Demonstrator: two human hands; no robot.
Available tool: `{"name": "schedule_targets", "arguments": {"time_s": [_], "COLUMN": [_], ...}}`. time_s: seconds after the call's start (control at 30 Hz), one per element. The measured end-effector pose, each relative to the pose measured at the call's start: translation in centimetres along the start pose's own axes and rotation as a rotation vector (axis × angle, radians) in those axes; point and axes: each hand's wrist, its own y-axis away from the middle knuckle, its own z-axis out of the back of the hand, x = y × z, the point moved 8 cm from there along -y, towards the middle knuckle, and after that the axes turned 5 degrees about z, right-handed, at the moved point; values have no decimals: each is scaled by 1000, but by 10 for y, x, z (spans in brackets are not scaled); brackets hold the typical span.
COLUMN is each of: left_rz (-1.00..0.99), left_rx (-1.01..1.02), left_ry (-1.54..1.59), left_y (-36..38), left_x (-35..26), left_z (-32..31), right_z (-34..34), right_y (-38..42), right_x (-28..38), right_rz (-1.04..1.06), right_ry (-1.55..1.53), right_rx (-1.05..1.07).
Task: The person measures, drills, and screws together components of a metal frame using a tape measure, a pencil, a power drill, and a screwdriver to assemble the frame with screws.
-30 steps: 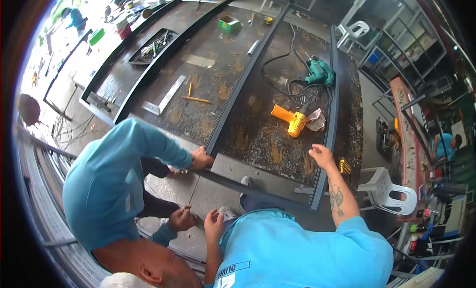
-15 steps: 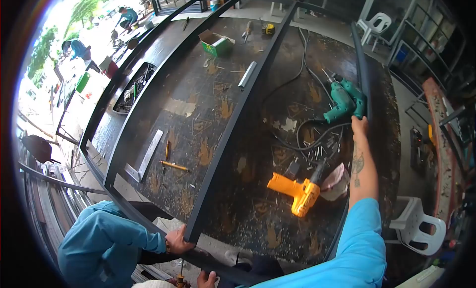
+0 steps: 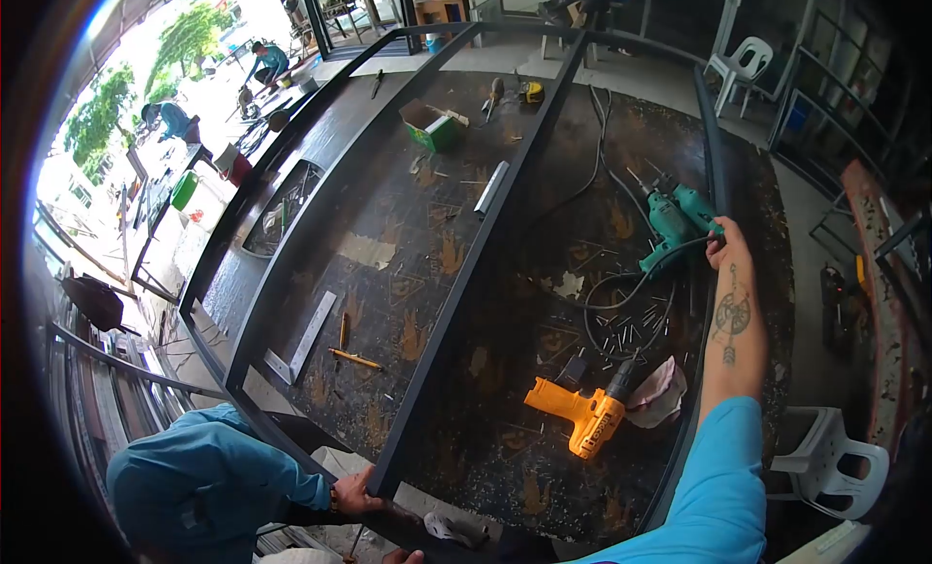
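My right hand (image 3: pixel 721 244) reaches to the far right of the table, its fingers closed round the handle end of a green corded drill (image 3: pixel 693 207), right beside the side bar of a dark metal frame (image 3: pixel 714 147). A second green drill (image 3: pixel 668 219) lies against the first. Only a sliver of my left hand (image 3: pixel 403 557) shows at the bottom edge, near the frame's front bar; its fingers are mostly cut off. Closer in lie a yellow cordless drill (image 3: pixel 580 414), a cloth-like scrap (image 3: pixel 656 394) and several loose screws (image 3: pixel 631 329).
A co-worker's hand (image 3: pixel 356 492) rests on the frame's front corner. On the table (image 3: pixel 505 467) are a metal square (image 3: pixel 309 341), pencils (image 3: pixel 355 357), a green box (image 3: pixel 432 127) and a tape measure (image 3: pixel 530 92). White chairs (image 3: pixel 835 462) stand at the right.
The view has tilted up slightly. My right hand has shifted onto the drill's handle end, and the cord there is raised. My left hand has dropped mostly out of view.
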Motion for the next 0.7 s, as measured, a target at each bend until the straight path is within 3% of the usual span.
{"name": "schedule_targets", "arguments": {"time_s": [0.1, 0.17, 0.2, 0.27, 0.3, 0.37, 0.4, 0.47, 0.5, 0.57, 0.6, 0.63, 0.7], "left_rz": [30, 63, 55, -683, -691, -184, -177, -436, -577, -639, -703, -872, -903], "left_rx": [5, 92, 98, -365, -360, 204, 217, 300, 281, 308, 325, 385, 340], "left_ry": [-43, -191, -185, -17, -6, -680, -715, -692, -682, -652, -680, -632, -689], "left_y": [-15, -84, -78, -37, -26, -22, -26, -4, 8, 11, 9, 5, 31], "left_x": [17, 94, 93, 13, -10, -14, -16, -54, -72, -88, -96, -100, -123], "left_z": [3, 12, 3, 12, 25, 11, 14, 13, 16, 25, 27, 28, 47], "right_z": [-1, -7, -4, -9, -12, -17, -20, -18, -15, -6, -4, 4, 16], "right_y": [61, 101, 121, 174, 212, 299, 343, 415, 455, 532, 563, 596, 655], "right_x": [6, 18, 24, 46, 57, 72, 78, 78, 79, 73, 61, 53, 29], "right_rz": [-35, -32, -21, 30, 57, 104, 137, 158, 269, 496, 501, 616, 808], "right_ry": [-106, -272, -268, -406, -395, -434, -476, -486, -490, -464, -454, -462, -499], "right_rx": [142, 298, 302, 441, 511, 604, 687, 749, 779, 776, 770, 752, 641]}}
